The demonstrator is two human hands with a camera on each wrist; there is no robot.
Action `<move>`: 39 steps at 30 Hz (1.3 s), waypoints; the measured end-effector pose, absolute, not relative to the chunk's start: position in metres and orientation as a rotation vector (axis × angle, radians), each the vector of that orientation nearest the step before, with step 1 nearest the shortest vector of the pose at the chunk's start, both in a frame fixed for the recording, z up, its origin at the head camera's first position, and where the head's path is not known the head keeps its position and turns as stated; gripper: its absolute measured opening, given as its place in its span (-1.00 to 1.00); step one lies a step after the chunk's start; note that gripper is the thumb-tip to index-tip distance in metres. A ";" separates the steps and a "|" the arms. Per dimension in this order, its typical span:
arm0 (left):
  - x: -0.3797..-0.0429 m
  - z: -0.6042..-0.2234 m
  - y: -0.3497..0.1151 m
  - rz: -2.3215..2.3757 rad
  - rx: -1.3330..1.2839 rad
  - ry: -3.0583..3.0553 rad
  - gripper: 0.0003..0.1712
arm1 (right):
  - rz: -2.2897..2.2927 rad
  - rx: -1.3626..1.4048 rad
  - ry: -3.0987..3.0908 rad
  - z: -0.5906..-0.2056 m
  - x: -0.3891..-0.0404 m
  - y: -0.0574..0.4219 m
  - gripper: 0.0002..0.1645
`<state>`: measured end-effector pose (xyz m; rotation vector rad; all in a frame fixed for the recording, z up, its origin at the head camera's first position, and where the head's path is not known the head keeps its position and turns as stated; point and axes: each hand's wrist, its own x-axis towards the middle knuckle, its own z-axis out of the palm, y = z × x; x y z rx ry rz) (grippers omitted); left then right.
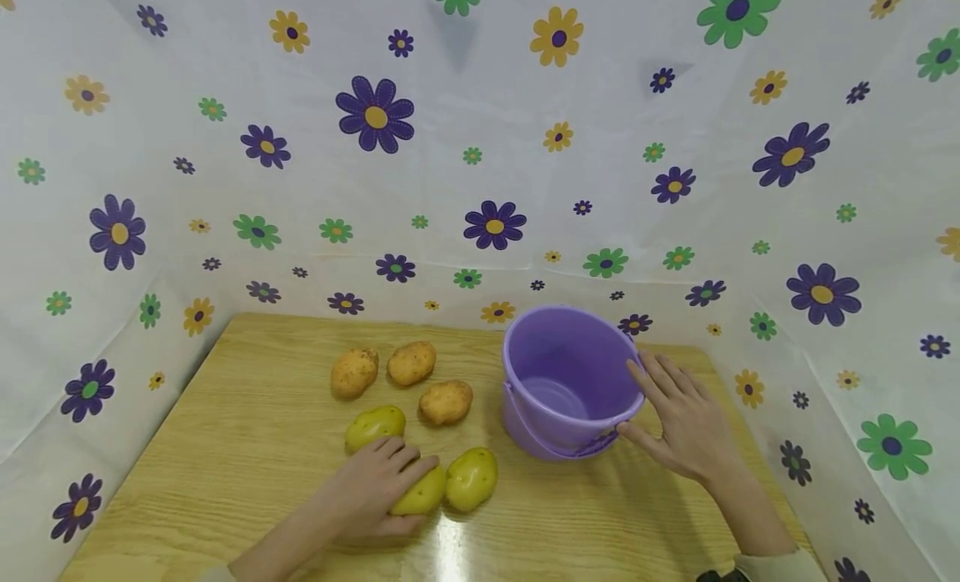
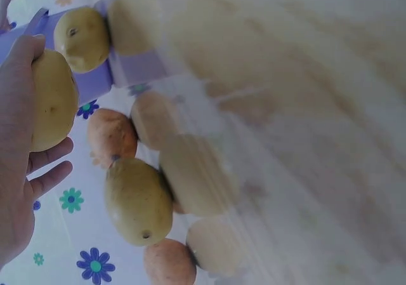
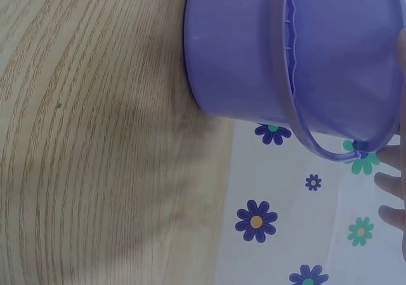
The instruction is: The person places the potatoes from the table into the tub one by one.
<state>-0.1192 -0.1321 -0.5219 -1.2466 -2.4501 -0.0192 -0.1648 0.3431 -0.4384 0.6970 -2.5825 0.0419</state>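
Yellow-green skin shows under the left hand [image 1: 378, 488], whose fingers curl over the held potato [image 1: 420, 492]; whether it rests on the table [image 1: 247, 449] or hangs just off it, I cannot tell. It looks firm and light enough for one hand, smooth enough to slip a little, and likely to bruise if dropped; the surest hold seems to be round its wide middle.

Just right of that grip lies a second yellow potato [image 1: 471, 479], near enough to be nudged; a third yellow potato [image 1: 375, 428] sits just beyond the grip, with brown potatoes [image 1: 446, 402] farther on.

Farther right of the grip stands the purple bucket [image 1: 573, 348], upright, mouth up; its plastic wall looks light and slightly bendy, so the rim seems the place to steady it; there the right hand [image 1: 682, 419] touches the right side, fingers fairly straight, not wrapped round; the handle [image 3: 327, 153] hangs down outside.

Open wood spreads left of the grip; well beyond it, the table's far edge meets flowered cloth [image 1: 315, 173]; rightward, the rim is the edge to clear.
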 end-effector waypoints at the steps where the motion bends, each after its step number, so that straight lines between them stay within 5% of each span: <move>1: -0.120 -0.521 -0.132 -0.021 -1.234 -2.446 -0.12 | 0.044 0.697 -2.585 -0.439 -0.165 0.343 0.09; 39: -0.156 -0.469 -0.083 -0.139 -1.220 -2.223 -0.14 | 0.062 0.707 -2.574 -0.441 -0.165 0.344 0.09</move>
